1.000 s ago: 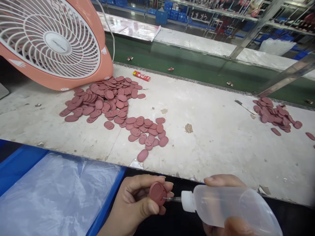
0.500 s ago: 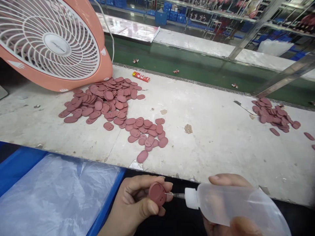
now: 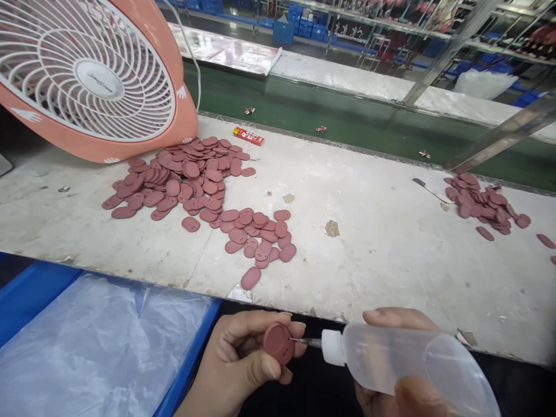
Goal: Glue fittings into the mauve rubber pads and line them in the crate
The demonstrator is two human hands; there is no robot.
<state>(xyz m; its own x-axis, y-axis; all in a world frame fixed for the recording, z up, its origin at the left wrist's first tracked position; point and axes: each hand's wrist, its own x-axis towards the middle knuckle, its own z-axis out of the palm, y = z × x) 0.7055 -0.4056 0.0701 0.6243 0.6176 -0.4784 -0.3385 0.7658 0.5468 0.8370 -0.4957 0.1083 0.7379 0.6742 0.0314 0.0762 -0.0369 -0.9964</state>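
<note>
Head view, matte oval disc (image 3: 278, 343), translucent plastic bottle (image 3: 403, 359)

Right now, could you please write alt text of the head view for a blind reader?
The left hand pinches a reddish-pink disc while the right hand holds a translucent squeeze bottle, its needle tip at the disc's edge. More discs lie in piles on a pale workbench beside a peach-coloured fan.

Hands: two, the left hand (image 3: 234, 365) and the right hand (image 3: 395, 317), both at 6 o'clock. Held: one oval pad (image 3: 278, 343), one squeeze bottle (image 3: 403, 359), one needle tip (image 3: 306, 342). Loose pads: three heaps, at 10 o'clock (image 3: 174, 179), 12 o'clock (image 3: 256, 234), 2 o'clock (image 3: 482, 202); individual pads too many to count. Desk fan (image 3: 87, 75): one, at 10 o'clock.
</note>
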